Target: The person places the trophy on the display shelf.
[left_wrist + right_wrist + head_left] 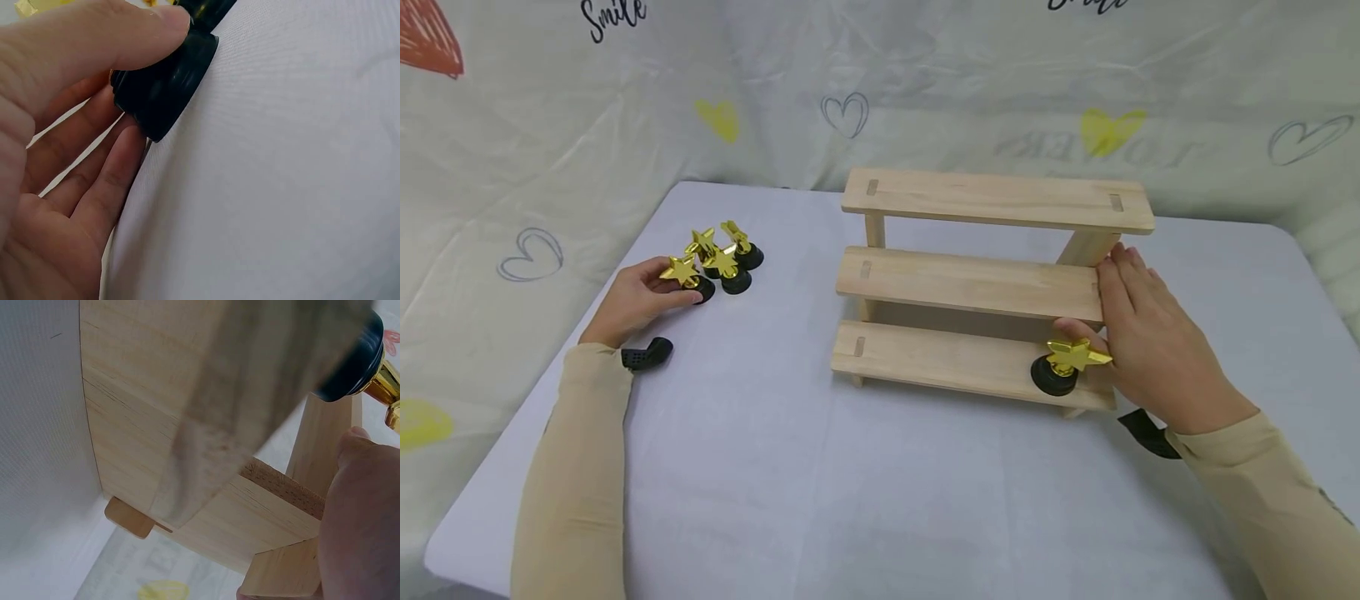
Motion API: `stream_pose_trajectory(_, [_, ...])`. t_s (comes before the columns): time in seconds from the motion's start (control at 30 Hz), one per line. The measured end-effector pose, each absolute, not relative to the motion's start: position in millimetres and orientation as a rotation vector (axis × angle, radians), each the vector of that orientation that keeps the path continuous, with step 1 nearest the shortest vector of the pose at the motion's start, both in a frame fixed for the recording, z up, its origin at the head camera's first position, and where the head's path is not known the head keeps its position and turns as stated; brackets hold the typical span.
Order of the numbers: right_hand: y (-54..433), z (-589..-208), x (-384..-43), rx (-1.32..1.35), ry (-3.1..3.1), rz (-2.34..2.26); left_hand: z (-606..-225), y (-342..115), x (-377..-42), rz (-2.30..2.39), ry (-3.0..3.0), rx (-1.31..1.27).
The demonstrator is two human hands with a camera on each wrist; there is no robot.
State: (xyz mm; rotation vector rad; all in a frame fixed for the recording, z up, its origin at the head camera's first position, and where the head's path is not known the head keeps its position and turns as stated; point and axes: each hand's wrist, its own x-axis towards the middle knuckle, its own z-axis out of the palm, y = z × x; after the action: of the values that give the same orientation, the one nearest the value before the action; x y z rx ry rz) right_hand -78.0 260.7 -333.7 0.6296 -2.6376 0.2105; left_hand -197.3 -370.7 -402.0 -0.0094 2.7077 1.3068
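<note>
At the left, a small star trophy [681,271] with a gold star and a round black base is pinched between the thumb and fingers of my left hand [638,293]. The left wrist view shows the thumb on its black base [165,84], which is at the tablecloth. Several similar trophies [724,262] stand close beside it. My right hand [1165,342] rests with straight fingers along the right end of a three-step wooden shelf [966,279], thumb near the middle board. Another star trophy [1054,375] stands on the lowest board's right part, just in front of that thumb.
A white cloth covers the table [760,467]. Behind it hangs a pale curtain [925,75] printed with hearts and words. Black wrist devices [647,354] sit at both sleeves. The shelf's side panel [144,381] fills much of the right wrist view.
</note>
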Motion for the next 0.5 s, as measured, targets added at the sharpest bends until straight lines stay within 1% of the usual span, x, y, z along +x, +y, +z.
stream_pose_trajectory(0.23, [259.6,-334.8,-78.9,0.639,-2.593,0.199,-403.3,-371.1,-198.6,1.303,2.735,0.007])
stream_pose_trajectory(0.5, [258.7,-336.0,-81.3,0.644,-2.576,0.199,-404.2,-373.6,-199.9,1.258,2.758,-0.056])
